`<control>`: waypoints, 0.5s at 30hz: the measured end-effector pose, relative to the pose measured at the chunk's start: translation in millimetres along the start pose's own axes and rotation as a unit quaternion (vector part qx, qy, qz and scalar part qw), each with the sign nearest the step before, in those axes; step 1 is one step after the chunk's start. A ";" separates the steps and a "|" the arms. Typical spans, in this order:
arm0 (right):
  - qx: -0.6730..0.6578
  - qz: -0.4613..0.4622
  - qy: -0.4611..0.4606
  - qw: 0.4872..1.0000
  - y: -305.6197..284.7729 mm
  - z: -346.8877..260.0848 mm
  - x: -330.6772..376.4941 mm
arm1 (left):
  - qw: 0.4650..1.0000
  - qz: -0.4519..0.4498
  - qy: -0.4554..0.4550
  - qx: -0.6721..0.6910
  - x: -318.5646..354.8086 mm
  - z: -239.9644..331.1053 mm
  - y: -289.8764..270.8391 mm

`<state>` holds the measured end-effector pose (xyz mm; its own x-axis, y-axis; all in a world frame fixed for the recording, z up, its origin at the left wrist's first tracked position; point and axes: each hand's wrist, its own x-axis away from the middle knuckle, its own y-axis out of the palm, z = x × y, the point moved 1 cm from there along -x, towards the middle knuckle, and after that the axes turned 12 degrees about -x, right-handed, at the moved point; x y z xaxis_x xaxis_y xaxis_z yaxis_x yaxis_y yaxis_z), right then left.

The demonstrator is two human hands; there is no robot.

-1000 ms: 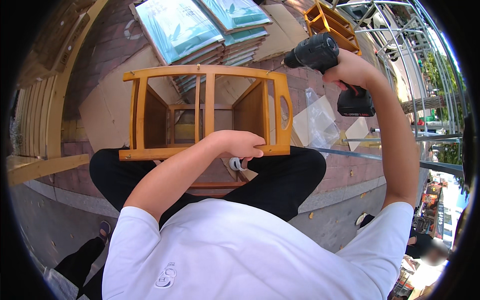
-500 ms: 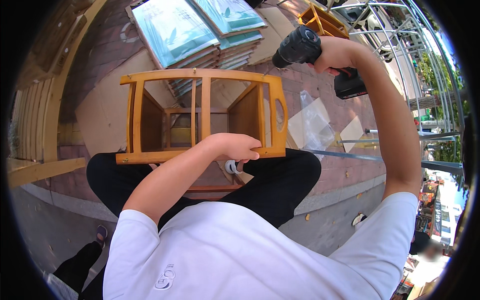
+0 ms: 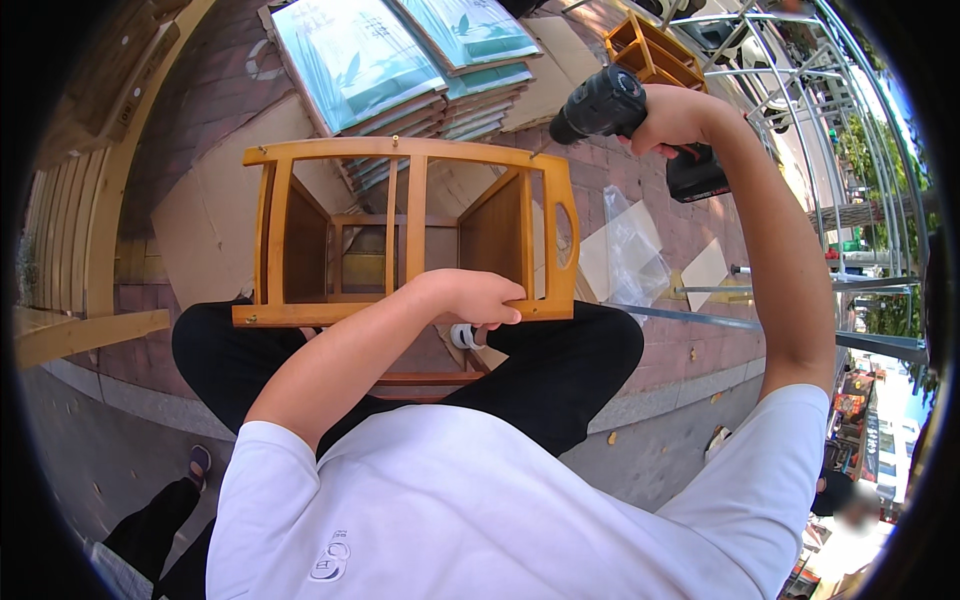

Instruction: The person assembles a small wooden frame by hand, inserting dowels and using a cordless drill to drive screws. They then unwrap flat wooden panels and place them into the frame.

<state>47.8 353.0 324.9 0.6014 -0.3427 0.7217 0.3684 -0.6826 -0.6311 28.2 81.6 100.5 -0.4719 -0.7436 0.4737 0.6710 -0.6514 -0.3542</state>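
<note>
The left hand gripped the near rail of the wooden frame, which lay across the person's lap. The right hand held a black drill at the frame's far corner.

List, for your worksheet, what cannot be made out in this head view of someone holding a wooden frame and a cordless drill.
- Drill bit tip: the cordless drill points at the wooden frame, but the tip is too small to tell whether it touches.
- Right hand: its fingers wrap the grip, hiding the trigger.
- Left hand: its fingertips curl under the frame's near rail, out of sight.
- Frame's lower part: hidden behind the person's legs.
</note>
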 end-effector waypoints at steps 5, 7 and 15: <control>0.074 0.019 0.015 0.997 -8.5 -11.8 8.3 | 1.000 -0.009 0.008 -0.009 4.0 2.5 0.6; 0.115 0.025 0.044 0.992 -11.6 -37.1 17.0 | 1.000 -0.016 0.003 -0.003 6.7 4.3 2.6; 0.206 0.010 -0.006 0.978 -34.8 -20.5 -12.1 | 0.999 0.015 -0.014 -0.050 19.0 12.3 2.2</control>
<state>13.1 367.6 344.0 0.6188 -0.3432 0.7066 0.6099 -0.3569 -0.7076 27.7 67.9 118.7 -0.4351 -0.7592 0.4841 0.6232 -0.6420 -0.4466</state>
